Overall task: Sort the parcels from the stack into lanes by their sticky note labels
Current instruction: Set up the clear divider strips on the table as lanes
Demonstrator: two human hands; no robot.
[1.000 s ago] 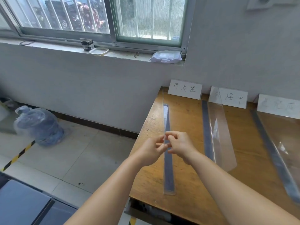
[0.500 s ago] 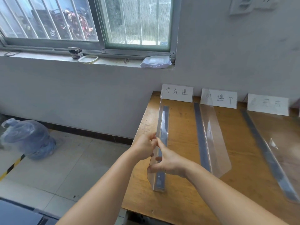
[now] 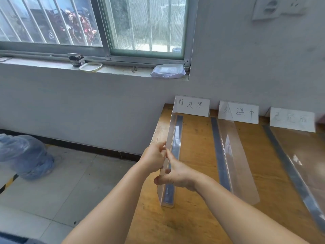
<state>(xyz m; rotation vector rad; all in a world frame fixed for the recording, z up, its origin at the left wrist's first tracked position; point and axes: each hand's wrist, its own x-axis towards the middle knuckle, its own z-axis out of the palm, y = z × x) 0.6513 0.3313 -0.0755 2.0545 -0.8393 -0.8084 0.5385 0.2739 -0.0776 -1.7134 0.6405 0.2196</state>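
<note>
A wooden table [image 3: 197, 173] carries three clear plastic lane dividers. Both my hands grip the top edge of the leftmost divider [image 3: 173, 138], near the table's left edge. My left hand [image 3: 154, 158] pinches it from the left. On the divider's right side is my right hand [image 3: 175, 174], fingers curled over the edge. A middle divider [image 3: 235, 155] and a right divider [image 3: 302, 159] lean to the right. Three handwritten white label cards [image 3: 192, 105] [image 3: 239, 112] [image 3: 292, 119] stand against the wall. No parcels show.
The table's left edge drops to a tiled floor with a blue plastic bag [image 3: 26, 155]. A window sill holds a small black device [image 3: 76, 59], a ring [image 3: 90, 66] and a white packet [image 3: 168, 71]. A grey wall is behind the table.
The leftmost divider has tilted from upright edge-on to leaning left, and my right hand slid lower along it. The view shifted left and slightly up.
</note>
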